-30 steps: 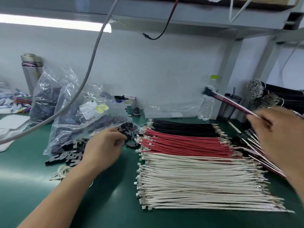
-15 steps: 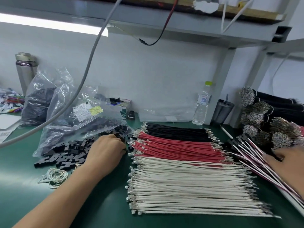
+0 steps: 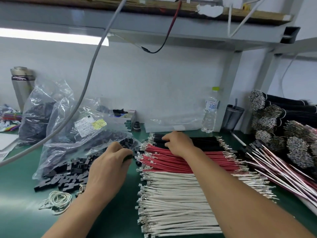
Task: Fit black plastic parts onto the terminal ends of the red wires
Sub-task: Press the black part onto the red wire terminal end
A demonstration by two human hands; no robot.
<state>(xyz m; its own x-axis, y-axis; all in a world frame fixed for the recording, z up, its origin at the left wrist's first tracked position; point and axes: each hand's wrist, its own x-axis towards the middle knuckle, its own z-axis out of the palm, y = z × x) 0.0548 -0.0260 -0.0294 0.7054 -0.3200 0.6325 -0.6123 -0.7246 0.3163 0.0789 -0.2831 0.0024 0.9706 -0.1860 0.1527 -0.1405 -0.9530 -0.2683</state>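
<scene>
I see the green counter (image 3: 20, 212) filling the lower frame, with the red wires (image 3: 171, 160) banded at centre. My right hand (image 3: 178, 143) curls its fingers onto the wires just above; my left hand (image 3: 109, 169), centre-left, pinches a black plastic part (image 3: 128, 157).

Bench mat (image 3: 20, 177) dark green. Wires lie in three colour bands: black wires (image 3: 205, 141) at the back, red wires (image 3: 171, 160) in the middle, white wires (image 3: 171, 203) in front, all with silver terminals. Loose black plastic parts (image 3: 68, 177) beside clear bags (image 3: 68, 131) bearing white and yellow labels; water bottle (image 3: 210, 112) clear with a lime-green cap.
</scene>
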